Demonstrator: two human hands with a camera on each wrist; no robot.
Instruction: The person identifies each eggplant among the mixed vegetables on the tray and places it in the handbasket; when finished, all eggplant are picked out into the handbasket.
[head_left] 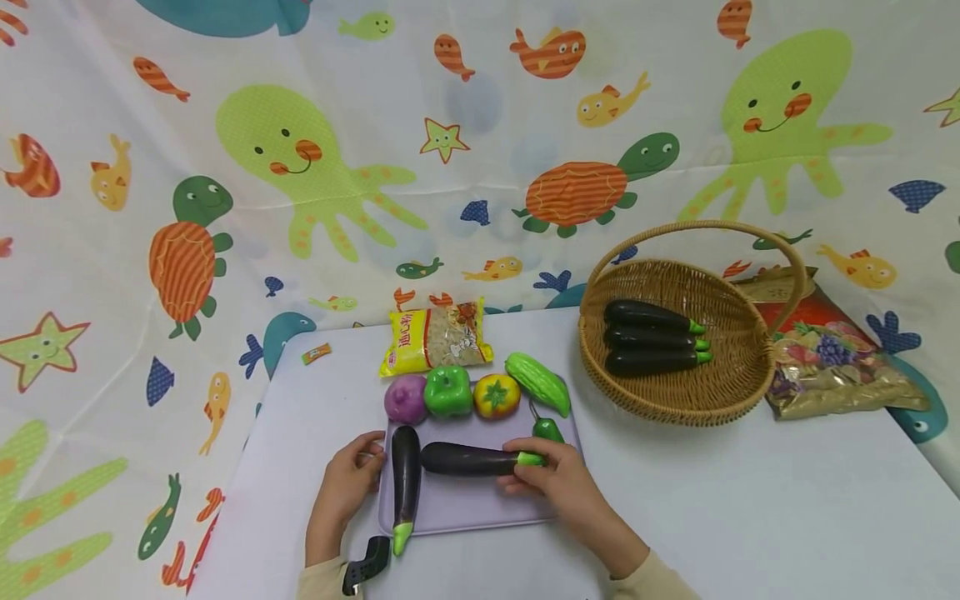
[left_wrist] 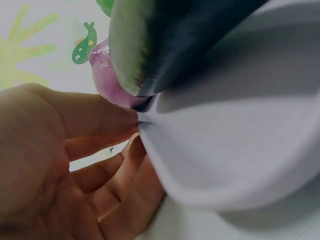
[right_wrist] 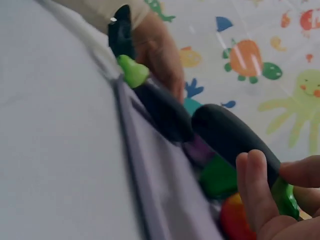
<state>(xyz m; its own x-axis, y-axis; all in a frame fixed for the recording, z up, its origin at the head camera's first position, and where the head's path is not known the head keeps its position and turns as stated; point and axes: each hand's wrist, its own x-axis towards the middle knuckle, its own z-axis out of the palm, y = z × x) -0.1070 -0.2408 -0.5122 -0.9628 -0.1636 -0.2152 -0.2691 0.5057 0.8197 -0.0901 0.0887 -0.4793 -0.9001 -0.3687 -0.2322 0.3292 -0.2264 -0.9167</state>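
Glossy black-purple skin covers the long, green-capped eggplant [head_left: 465,459] in the head view; it lies above the pale lilac rectangular tray [head_left: 480,507], its cap toward three o'clock. The bare right hand [head_left: 551,479] holds that end. It looks stiff, light and rather slippery, probably an imitation; a grip nearer mid-length should balance better. The bare left hand [head_left: 351,473] is at the tray's nine o'clock.

The left wrist view reveals what the head view obscures: thumb and fingers pinching the rim.

The right wrist view shows thumb and fingers opposed beside the cap; whether the eggplant touches the tray, I cannot tell.
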